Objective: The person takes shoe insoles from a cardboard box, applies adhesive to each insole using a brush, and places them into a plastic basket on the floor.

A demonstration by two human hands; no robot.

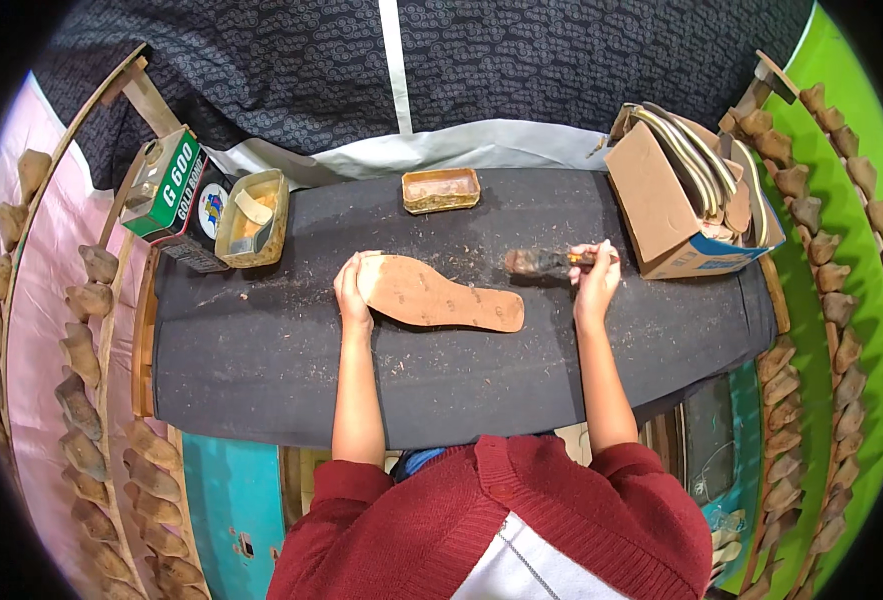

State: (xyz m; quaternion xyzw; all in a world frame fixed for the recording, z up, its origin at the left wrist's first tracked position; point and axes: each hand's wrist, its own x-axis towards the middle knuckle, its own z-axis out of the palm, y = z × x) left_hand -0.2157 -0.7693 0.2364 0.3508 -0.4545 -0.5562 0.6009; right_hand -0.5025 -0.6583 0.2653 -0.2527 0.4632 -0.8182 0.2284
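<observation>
Bench (261, 380), covered in a dark cloth, is spanning the view; it is carrying everything within arm's reach of the seated person. Racks of shoe lasts (91, 420) are curving up both sides.

Cardboard box (661, 215) at the far right is standing open and tilted, with flat sole pieces showing from its top, likely so they can be drawn out singly. Green tin (166, 185) at the far left is standing just beside an open container (251, 218) of yellowish paste; a smaller shallow tin (441, 190) is sitting at the far edge, centre.

Brown insole (436, 297) is lying flat mid-cloth, toe end to the left. Left hand (353, 292) is lying with fingers spread flat against the toe end, apparently pinning it against sliding.

Right hand (595, 280) is closing its fingers round the handle of a brush (546, 262), bristles pointing left, well clear of the insole.
</observation>
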